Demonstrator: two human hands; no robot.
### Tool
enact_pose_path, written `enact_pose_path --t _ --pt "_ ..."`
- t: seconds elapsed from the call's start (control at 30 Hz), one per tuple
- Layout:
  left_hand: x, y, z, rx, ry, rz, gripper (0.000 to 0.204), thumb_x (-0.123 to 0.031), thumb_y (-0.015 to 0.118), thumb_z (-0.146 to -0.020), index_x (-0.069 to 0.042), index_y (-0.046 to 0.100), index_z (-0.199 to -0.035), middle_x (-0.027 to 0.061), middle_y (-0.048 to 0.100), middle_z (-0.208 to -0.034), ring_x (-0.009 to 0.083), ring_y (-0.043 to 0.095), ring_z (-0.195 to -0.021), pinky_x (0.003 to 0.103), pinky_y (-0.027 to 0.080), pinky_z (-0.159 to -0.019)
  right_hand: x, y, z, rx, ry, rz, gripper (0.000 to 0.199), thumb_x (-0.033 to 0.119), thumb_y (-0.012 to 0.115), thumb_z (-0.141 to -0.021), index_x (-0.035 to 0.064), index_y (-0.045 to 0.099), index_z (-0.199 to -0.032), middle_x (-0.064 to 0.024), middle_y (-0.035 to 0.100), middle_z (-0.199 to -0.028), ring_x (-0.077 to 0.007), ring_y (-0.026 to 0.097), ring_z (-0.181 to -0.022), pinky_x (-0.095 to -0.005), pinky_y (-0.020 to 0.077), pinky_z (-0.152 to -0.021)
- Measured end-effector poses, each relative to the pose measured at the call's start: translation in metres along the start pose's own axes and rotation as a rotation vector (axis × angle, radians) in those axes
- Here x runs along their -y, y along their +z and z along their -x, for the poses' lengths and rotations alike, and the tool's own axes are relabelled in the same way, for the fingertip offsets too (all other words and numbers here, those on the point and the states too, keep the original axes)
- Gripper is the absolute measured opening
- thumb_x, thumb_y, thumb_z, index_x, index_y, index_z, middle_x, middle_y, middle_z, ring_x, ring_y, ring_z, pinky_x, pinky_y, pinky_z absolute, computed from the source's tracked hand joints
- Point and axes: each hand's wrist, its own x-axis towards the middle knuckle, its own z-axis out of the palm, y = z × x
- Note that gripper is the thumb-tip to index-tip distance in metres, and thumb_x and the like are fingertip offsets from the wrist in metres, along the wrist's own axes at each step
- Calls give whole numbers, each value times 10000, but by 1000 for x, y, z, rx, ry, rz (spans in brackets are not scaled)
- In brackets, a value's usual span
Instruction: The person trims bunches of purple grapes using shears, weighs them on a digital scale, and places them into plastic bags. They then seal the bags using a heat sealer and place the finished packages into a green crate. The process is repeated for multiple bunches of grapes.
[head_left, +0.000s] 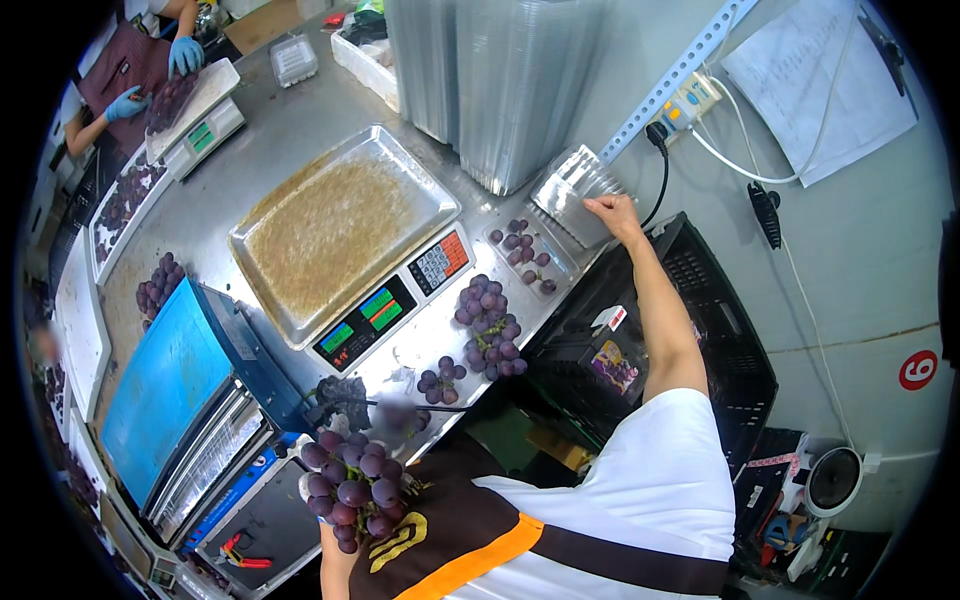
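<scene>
My left hand (307,488) is at the lower left, mostly hidden behind the large bunch of purple grapes (352,490) it holds up in front of my apron. To the right, my right hand (613,213) reaches out past the table edge, fingers closed on the rim of a clear plastic container (575,190). Beside it lies another clear container (522,252) with several loose grapes in it. A second grape bunch (490,328) and a small cluster (440,380) rest on the metal table near the scale (390,304).
The scale carries a wide metal tray (375,142). Tall stacks of clear containers (525,90) stand behind. A blue-lidded machine (165,390) is at left, with red pliers (243,556) below. Black crates (705,300) stand right. A gloved co-worker (135,60) handles grapes at another scale.
</scene>
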Motion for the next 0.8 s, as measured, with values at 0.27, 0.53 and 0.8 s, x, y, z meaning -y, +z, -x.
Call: enact_pose_path --t 0.27,0.53,0.8 --pt "1 -45 -6 -169 -98 -927 292 -237 601 -843 -176 514 -1115 38 523 -966 202 514 -803 306 454 -637 -2 6 -1 -108 -151 120 312 298 699 -807 -14 685 -795 -119 611 -650 -194 577 -616 -337 445 -610" --pt "2 -55 -8 41 -145 -58 282 -159 577 -854 -144 511 -1128 -17 509 -982 117 491 -883 223 423 -697 14 6 6 -128 -122 163 261 243 688 -825 -18 686 -828 -108 633 -700 -167 582 -637 -317 438 -601" --pt "12 -14 -10 87 20 -32 361 -163 594 -836 -153 477 -1177 -7 481 -1074 128 462 -977 245 413 -764 32 2 12 -112 -339 538 175 169 625 -836 10 692 -864 -174 653 -870 -370 614 -832 -430 480 -743"
